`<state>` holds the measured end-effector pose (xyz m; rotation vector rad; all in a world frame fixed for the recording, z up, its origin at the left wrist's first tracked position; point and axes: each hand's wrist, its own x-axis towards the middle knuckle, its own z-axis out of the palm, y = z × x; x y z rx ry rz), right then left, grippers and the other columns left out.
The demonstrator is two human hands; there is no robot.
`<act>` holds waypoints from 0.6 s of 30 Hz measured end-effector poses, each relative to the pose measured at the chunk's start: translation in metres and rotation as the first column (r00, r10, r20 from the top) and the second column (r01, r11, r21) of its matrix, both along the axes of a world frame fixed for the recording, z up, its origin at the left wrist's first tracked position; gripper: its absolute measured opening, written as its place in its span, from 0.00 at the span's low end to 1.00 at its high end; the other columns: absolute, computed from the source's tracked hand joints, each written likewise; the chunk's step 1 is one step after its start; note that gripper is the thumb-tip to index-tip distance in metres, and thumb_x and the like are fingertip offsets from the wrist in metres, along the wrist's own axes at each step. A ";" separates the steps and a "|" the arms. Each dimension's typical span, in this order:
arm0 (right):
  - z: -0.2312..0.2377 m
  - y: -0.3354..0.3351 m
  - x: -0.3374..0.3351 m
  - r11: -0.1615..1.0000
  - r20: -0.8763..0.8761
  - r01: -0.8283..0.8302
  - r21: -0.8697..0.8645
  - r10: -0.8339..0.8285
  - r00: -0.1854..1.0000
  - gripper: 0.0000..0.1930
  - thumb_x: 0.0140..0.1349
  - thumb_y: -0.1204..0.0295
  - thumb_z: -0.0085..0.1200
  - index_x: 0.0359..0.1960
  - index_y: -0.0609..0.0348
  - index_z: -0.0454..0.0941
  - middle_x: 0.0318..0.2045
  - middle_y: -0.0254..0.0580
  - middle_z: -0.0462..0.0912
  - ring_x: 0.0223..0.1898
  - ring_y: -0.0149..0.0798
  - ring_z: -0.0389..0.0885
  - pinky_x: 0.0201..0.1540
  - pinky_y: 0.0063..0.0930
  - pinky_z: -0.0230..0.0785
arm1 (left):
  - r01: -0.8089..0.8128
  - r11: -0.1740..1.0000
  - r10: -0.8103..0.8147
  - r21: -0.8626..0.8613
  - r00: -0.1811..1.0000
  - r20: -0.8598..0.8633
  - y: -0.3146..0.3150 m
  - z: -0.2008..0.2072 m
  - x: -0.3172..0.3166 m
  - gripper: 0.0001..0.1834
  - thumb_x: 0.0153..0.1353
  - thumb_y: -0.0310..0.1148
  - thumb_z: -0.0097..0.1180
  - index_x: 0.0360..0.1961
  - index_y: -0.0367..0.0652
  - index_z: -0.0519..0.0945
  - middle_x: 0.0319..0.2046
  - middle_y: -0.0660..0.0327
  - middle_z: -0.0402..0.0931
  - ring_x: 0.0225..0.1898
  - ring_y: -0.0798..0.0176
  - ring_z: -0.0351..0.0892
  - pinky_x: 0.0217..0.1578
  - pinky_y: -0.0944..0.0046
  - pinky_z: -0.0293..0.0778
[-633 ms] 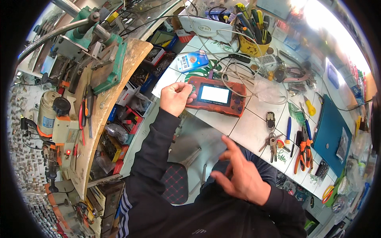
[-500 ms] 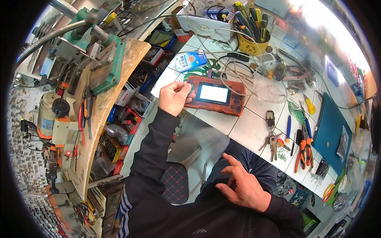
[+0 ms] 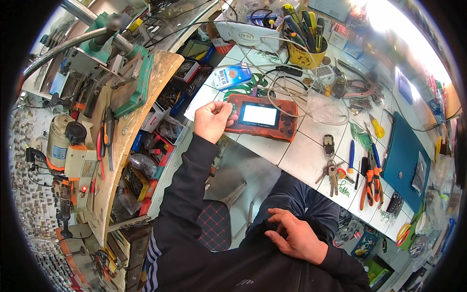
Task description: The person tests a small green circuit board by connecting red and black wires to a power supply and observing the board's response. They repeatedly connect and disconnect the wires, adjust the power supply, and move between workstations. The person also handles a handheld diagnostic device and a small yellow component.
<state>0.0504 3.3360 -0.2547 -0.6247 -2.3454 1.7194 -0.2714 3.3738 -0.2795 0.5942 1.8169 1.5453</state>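
Observation:
An orange-red handheld programmer (image 3: 285, 127) with a lit white screen lies on the white tiled table. At its left end my left hand (image 3: 213, 120) is closed in a pinch on a small dark-green piece (image 3: 233, 109). The fingers cover part of this piece, and its exact kind is too small to make out. Over my lap hovers my right hand (image 3: 297, 237), holding nothing, its thumb and fingers loosely bent and apart. A blue and white packet (image 3: 231, 76) rests just beyond the programmer.
Beige cables (image 3: 292, 92) loop behind the programmer. Keys (image 3: 332, 175), orange-handled pliers (image 3: 371, 187) and a teal laptop (image 3: 407, 163) lie to the right. A yellow pot (image 3: 307, 57) of tools stands at the back. Left is a wooden bench (image 3: 163, 68) with a green vise (image 3: 138, 90).
My right hand has dropped a little toward my lap, and its fingers have curled in more. My left hand keeps its pinch beside the programmer. The view has shifted slightly.

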 end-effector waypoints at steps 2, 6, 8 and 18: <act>0.000 0.000 -0.001 1.000 0.003 -0.005 -0.002 0.005 1.000 0.16 0.58 0.69 0.60 0.43 0.63 0.70 0.49 0.53 0.75 0.23 0.39 0.82 0.27 0.30 0.74 | 0.000 1.000 0.000 0.000 1.000 0.005 0.000 -0.001 -0.001 0.11 0.61 0.32 0.58 0.34 0.32 0.78 0.29 0.60 0.80 0.28 0.70 0.81 0.28 0.74 0.77; 0.001 0.000 -0.001 1.000 0.021 -0.009 -0.022 0.009 1.000 0.15 0.58 0.69 0.59 0.42 0.63 0.70 0.48 0.52 0.76 0.24 0.40 0.82 0.28 0.31 0.75 | 0.005 1.000 -0.005 -0.001 1.000 0.005 0.000 -0.001 -0.001 0.11 0.61 0.32 0.57 0.34 0.32 0.78 0.29 0.60 0.80 0.28 0.70 0.81 0.28 0.74 0.77; 0.000 0.001 -0.001 1.000 0.018 -0.014 -0.018 0.014 1.000 0.15 0.58 0.69 0.59 0.42 0.64 0.70 0.48 0.51 0.76 0.25 0.40 0.82 0.29 0.31 0.75 | 0.003 1.000 -0.003 -0.001 1.000 0.005 0.000 -0.001 -0.001 0.11 0.61 0.32 0.57 0.34 0.32 0.78 0.29 0.60 0.80 0.28 0.70 0.81 0.28 0.74 0.77; -0.002 0.000 -0.002 1.000 0.001 -0.018 -0.022 0.018 1.000 0.15 0.59 0.69 0.59 0.42 0.64 0.70 0.46 0.50 0.77 0.26 0.41 0.82 0.29 0.31 0.75 | 0.001 1.000 -0.001 -0.011 1.000 0.013 0.000 0.001 -0.001 0.12 0.61 0.33 0.57 0.36 0.31 0.78 0.30 0.59 0.81 0.28 0.69 0.81 0.28 0.74 0.77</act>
